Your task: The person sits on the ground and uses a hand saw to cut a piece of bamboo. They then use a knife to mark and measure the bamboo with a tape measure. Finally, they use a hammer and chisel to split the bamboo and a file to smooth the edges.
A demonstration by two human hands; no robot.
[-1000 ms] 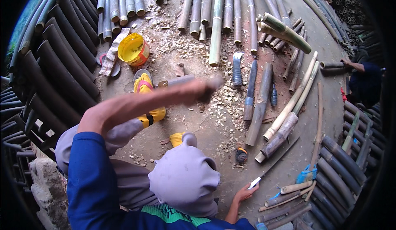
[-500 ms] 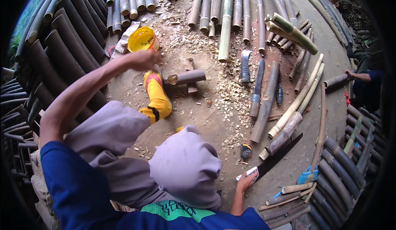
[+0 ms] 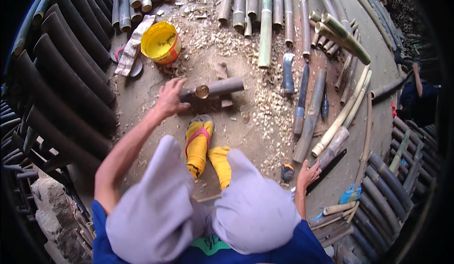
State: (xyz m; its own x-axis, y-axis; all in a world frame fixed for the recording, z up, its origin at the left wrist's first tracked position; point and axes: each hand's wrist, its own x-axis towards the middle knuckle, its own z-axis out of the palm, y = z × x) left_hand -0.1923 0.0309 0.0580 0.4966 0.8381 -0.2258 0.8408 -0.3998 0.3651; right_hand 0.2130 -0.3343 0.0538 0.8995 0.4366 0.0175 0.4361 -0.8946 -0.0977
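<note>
My left hand (image 3: 171, 97) is open, its fingers spread, just beside the left end of a short bamboo tube (image 3: 227, 87). That tube lies across a dark wooden block (image 3: 221, 71) on the ground, with a round cut opening (image 3: 202, 92) facing me. My right hand (image 3: 308, 174) is at the near end of a grey-brown bamboo piece (image 3: 335, 145), thumb and fingers apart. Whether it touches the piece is hard to tell. A saw's dark blade (image 3: 335, 162) lies beside that piece, and its white handle is mostly hidden by my wrist.
A yellow bucket (image 3: 161, 41) stands at the far left near a sandal (image 3: 118, 53). A knife (image 3: 301, 101), a blade with a dark wrapped handle (image 3: 288, 74) and a tape measure (image 3: 287, 172) lie at the right. Bamboo poles surround the chip-strewn ground.
My left hand has come down from beside the bucket to the short bamboo tube. My right hand has let go of the saw's white handle and moved forward. My view has turned slightly.
</note>
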